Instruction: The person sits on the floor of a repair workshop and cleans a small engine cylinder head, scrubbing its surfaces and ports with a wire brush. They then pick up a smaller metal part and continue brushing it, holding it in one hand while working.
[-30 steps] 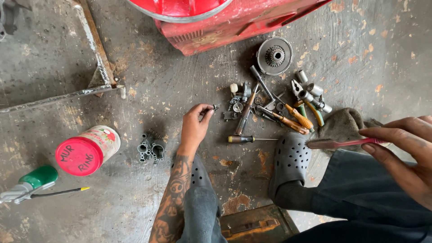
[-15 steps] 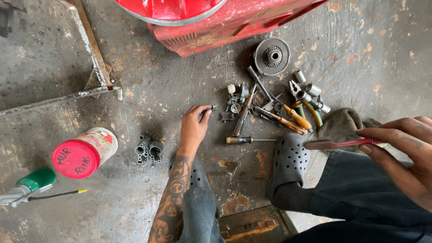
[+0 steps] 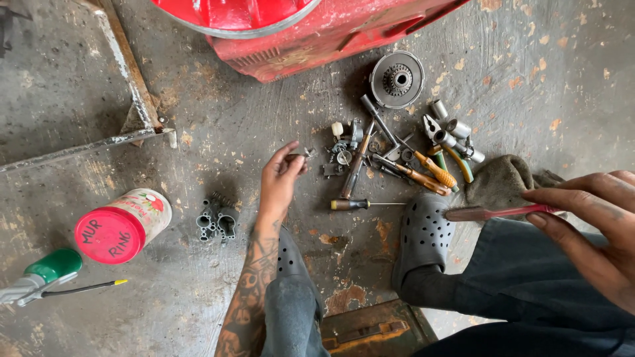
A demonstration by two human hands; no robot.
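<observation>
Nearest the camera, the right hand [image 3: 598,228] pinches the red handle of a worn toothbrush [image 3: 499,213], its grip closed on it, bristles over the grey clog [image 3: 423,238]. Farther out, the tattooed left hand [image 3: 278,182] reaches to the concrete floor [image 3: 218,132], fingertips closed on a small metal part [image 3: 301,157]. Just beyond lie a screwdriver [image 3: 360,204], pliers [image 3: 446,142], sockets and a round gear [image 3: 397,79]. Left sit a grey carburetor body [image 3: 217,221] and a red-lidded jar [image 3: 119,228].
</observation>
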